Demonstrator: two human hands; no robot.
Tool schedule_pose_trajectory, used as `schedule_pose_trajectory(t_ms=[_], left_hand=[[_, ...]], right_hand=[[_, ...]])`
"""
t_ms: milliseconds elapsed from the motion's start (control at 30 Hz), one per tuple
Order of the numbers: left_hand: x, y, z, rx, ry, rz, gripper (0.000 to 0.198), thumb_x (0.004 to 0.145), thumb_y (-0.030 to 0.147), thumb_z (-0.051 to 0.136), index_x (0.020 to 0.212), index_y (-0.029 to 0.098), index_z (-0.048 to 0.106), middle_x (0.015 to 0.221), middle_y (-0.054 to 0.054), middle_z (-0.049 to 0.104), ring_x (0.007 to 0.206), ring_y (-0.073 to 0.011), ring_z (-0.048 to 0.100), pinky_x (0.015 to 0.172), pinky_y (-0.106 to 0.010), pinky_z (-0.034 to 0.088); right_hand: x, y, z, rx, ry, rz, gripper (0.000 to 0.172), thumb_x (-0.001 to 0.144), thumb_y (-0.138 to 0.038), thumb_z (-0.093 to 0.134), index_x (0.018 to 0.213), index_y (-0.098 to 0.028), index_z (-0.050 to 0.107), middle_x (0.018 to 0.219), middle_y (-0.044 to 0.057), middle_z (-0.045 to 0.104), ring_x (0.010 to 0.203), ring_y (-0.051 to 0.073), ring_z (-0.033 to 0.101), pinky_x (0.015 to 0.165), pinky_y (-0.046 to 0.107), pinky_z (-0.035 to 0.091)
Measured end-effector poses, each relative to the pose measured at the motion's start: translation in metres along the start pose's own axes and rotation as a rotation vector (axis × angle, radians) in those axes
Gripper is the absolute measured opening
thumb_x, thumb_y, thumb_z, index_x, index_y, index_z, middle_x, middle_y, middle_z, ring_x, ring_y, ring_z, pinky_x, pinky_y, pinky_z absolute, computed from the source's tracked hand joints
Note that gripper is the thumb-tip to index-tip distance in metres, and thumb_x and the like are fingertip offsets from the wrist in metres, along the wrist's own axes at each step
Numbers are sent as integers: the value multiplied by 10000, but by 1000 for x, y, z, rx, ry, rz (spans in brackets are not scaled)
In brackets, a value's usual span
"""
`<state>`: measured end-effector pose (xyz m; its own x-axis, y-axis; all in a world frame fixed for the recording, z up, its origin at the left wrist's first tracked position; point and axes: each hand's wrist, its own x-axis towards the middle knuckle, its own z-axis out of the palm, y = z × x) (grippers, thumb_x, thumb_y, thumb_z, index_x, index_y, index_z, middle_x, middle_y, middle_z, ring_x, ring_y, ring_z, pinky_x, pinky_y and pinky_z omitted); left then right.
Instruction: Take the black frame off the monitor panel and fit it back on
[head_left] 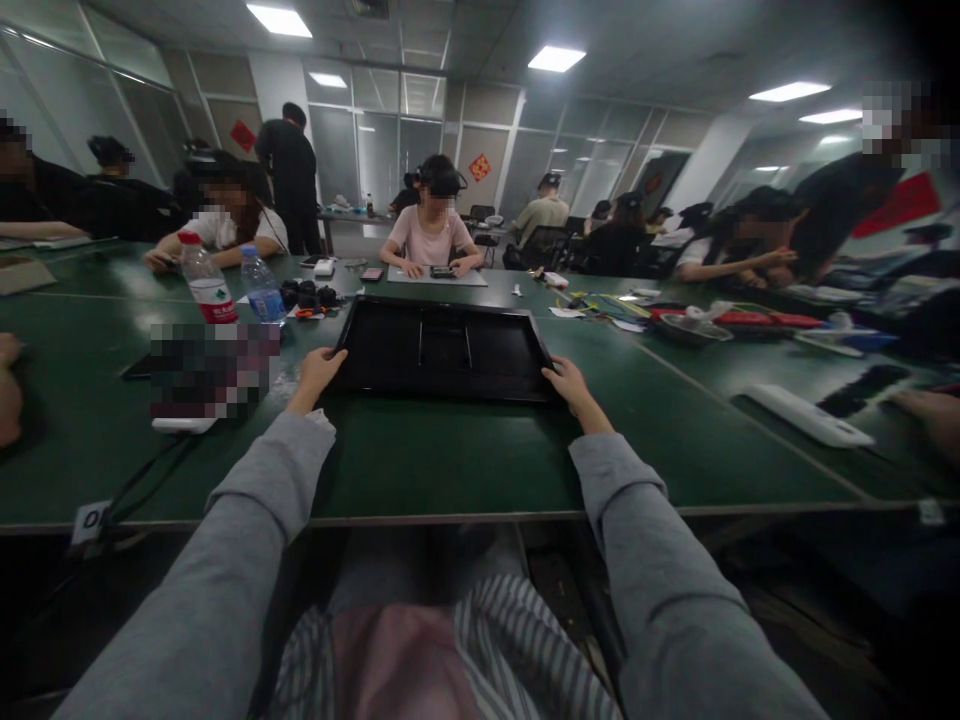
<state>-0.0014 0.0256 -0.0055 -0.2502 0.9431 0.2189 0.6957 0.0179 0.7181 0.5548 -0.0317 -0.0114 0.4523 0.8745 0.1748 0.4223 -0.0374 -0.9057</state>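
Note:
A wide black tray (375, 345) with raised edges and a divided middle section lies before me, over the green table (450, 450). My left hand (319, 375) grips its left edge, the thumb over the rim. On the opposite side my right hand (571, 385) holds the right edge in the same way. The fingers beneath the tray are hidden. Whether the tray rests fully on the table or is slightly raised, I cannot tell.
Left of the tray stand a red-capped bottle (208, 285) and a blue-capped bottle (262, 290), with black items (311, 297) beside them. A white power strip (806, 415) lies at the right. Across the table sits a person in pink (431, 235). Cables (600, 308) lie back right.

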Motion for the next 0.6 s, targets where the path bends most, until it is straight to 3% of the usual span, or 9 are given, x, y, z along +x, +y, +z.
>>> schedule_pose_trajectory(t_ms=[167,300,500,600], left_hand=[[-3,-6,-8,136,-10,13,478,962,581,644,1115,152,790,1215,-187,798,1156,-332,726,1009,-383,533],[-7,-4,-7,169,-14,42,508,996,622,572,1052,170,799,1161,-182,803,1096,-324,732,955,-371,527],[-14,4,-10,173,56,57,461,1065,436,427,1029,184,812,1160,-171,811,1163,-321,717,987,-369,505],[-14,4,-9,100,66,89,405,1037,338,462,1187,171,798,1243,-158,802,1247,-319,699,1069,-380,495]], right_hand=[[4,4,-13,161,-138,85,458,804,-345,789,1236,-207,729,1129,123,803,1047,321,771,1045,561,609],[9,6,-10,179,-85,-11,465,739,-371,828,1167,-205,756,1097,96,807,1064,319,764,1089,569,584],[14,9,1,223,-11,-47,606,684,-356,772,1265,-186,743,1056,82,801,990,299,760,1069,581,588],[16,11,-2,196,76,-81,595,695,-361,736,1265,-190,743,1055,90,795,1010,303,751,1058,581,590]])
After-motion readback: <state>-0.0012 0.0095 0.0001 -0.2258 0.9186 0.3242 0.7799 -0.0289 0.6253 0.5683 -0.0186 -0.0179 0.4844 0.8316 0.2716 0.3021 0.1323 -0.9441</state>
